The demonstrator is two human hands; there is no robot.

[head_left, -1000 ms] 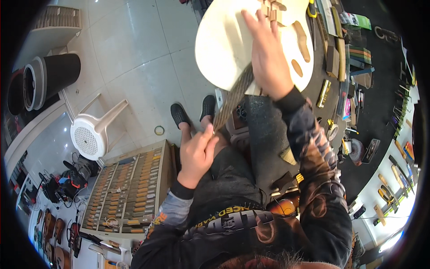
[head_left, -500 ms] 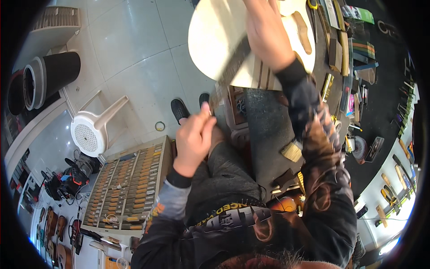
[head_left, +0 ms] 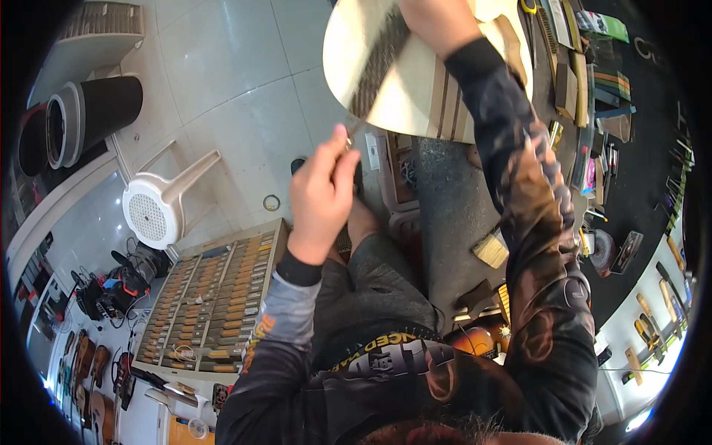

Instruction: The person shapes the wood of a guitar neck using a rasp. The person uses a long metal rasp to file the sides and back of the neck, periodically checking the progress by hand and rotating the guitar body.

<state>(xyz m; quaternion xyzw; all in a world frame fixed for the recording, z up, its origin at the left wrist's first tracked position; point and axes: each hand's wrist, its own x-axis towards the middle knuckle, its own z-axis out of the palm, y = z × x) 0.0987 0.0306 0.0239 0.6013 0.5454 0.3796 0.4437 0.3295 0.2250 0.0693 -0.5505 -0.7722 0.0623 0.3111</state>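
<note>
A pale wooden guitar body (head_left: 408,100) with dark stripes and a cut-out overhangs the dark bench. Across its left part lies a long dark rasp (head_left: 371,81), smeared by motion. My left hand (head_left: 323,189) is closed in a pinch on the rasp's near end, just off the body's near left edge. Over the guitar body, my right hand (head_left: 437,26) is at the rasp's far end and appears to grip it. Its fingers are partly cut off by the upper edge.
On the dark bench (head_left: 456,193), a brush (head_left: 490,251) lies near me. Wooden blocks (head_left: 566,93) and several hand tools crowd the right side. To my left stand a white plastic stool (head_left: 152,211) and a rack of many files (head_left: 211,304). A tape roll (head_left: 271,202) lies on the floor.
Both hands have moved away from me with the rasp, so it reaches farther over the guitar body. The whole view has shifted slightly.
</note>
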